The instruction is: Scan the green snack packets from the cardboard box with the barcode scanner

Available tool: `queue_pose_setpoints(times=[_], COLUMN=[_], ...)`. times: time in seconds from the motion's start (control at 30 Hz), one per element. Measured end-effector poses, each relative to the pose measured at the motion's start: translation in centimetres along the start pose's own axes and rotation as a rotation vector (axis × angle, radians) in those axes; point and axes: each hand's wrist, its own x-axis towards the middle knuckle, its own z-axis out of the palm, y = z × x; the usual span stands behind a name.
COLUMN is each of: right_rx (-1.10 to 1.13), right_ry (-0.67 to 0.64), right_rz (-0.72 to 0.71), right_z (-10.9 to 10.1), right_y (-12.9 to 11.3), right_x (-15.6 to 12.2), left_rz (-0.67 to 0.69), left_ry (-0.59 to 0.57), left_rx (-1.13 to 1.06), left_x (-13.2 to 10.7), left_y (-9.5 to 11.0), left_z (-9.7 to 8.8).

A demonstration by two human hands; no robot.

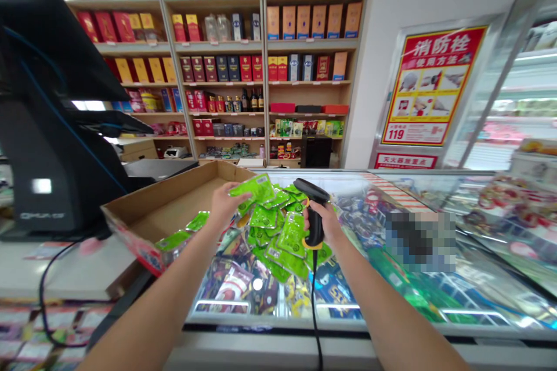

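Observation:
My left hand (224, 204) is closed on a green snack packet (255, 187), lifted over a heap of several more green packets (278, 232) lying on the glass lid of a freezer chest (391, 266). My right hand (324, 226) grips a black barcode scanner (312, 208) by its handle, head pointed left toward the held packet. The scanner's black cable (314, 307) hangs down toward me. An open cardboard box (167, 208) sits left of the heap, with two green packets (185, 232) near its right edge.
A black checkout terminal (47, 127) stands at the left on a counter. Shelves of boxed goods and bottles (243, 75) fill the back wall. A red and yellow poster (433, 84) hangs at the right, beside a glass-door cooler (517, 98).

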Motion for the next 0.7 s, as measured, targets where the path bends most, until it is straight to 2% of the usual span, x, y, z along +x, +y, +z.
queue_pose_setpoints(times=[0.07, 0.17, 0.27, 0.37, 0.7], right_rx=[-0.009, -0.064, -0.168, -0.267, -0.314], right_ry=[-0.006, -0.072, -0.156, -0.195, -0.185], right_rz=[0.016, 0.091, 0.151, 0.147, 0.182], right_z=[0.1, 0.1, 0.2, 0.4, 0.4], right_y=[-0.2, -0.4, -0.6, -0.6, -0.1], right_x=[-0.1, -0.3, -0.5, -0.8, -0.9], left_rz=[0.007, 0.014, 0.068, 0.111, 0.132], left_ry=[-0.028, -0.014, 0.001, 0.010, -0.028], left_rx=[-0.107, -0.171, -0.122, -0.075, -0.054], left_x=[-1.3, -2.0, -2.4, -2.8, -3.4], left_y=[-1.9, -3.8, -4.4, -4.3, -4.5], left_z=[2.1, 3.4, 3.2, 2.8, 3.0])
